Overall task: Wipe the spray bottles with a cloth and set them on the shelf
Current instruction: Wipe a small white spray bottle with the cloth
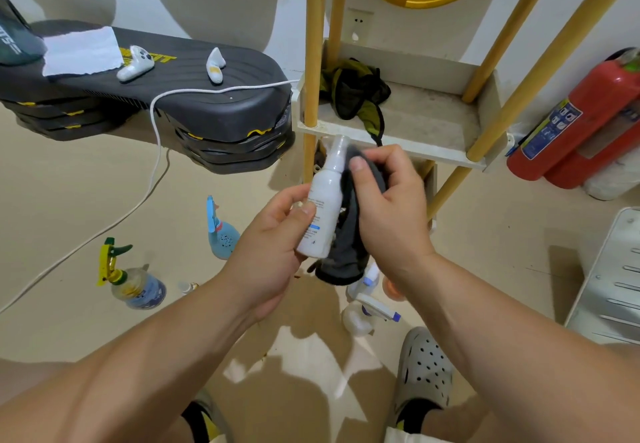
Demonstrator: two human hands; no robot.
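Spray bottle with green-and-yellow trigger [136,285] stands on the beige floor at lower left, with a small bottle [188,287] lying near it. Behind, a stack of dark step platforms [207,103] carries a white sheet [81,51], a white controller [135,63] and a second controller [215,65], each apart from the others. A white cable [157,138] runs from the stack's top down to the floor. Blue spray bottle [221,235] stands on the floor between the stack and the hands.

Centre: left hand [273,235] grasps the white spray bottle [323,207] by its lower body, thumb and fingers curled round it. This bottle is held in the air, cap uppermost, in front of the shelf's front edge. Right hand [391,207] clasps a dark grey cloth [346,262] and presses it against the bottle's right side; the cloth's free end hangs below the bottle.

Shelf [426,120]: a white tray on wooden posts, holding a crumpled olive-and-black fabric [356,93]. Below the hands, a clear trigger bottle with blue nozzle [367,314] sits on the floor, near a grey clog [424,370]. Right: red fire extinguishers [581,120] against the wall; white metal rack [613,287] at the frame edge.
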